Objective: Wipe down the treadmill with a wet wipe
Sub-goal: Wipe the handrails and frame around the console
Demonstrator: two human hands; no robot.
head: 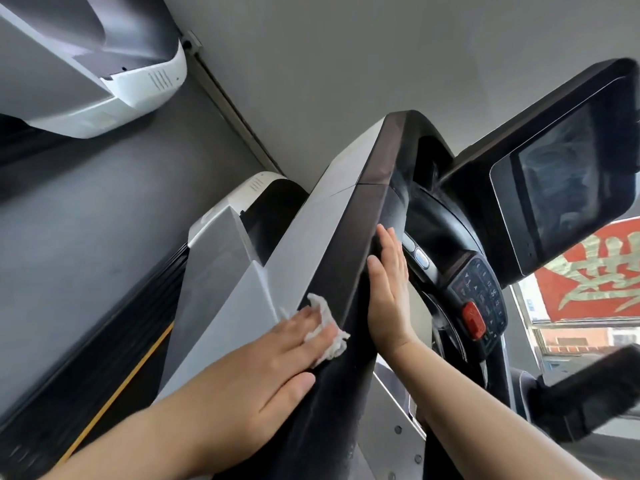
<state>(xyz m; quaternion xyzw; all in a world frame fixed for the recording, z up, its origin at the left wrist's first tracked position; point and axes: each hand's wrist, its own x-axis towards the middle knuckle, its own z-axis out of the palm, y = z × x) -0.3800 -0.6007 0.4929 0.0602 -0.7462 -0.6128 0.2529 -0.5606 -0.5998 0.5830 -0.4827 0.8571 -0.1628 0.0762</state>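
Note:
The treadmill's left upright [349,216], grey on its outer face and dark on its edge, runs diagonally through the middle of the view. My left hand [273,368] lies flat on its lower part and presses a crumpled white wet wipe [329,337] against the seam between the grey and dark faces. My right hand [388,292] rests flat with straight fingers on the inner side of the upright and holds nothing. The console screen [561,188] and button panel with a red stop key [472,318] sit to the right.
The treadmill's belt and side rail with a yellow stripe [117,400] lie at lower left. A second treadmill's white and grey base [114,84] is at upper left. A window with a red sign [595,271] is at the right, and a dark handlebar [588,389] juts out at lower right.

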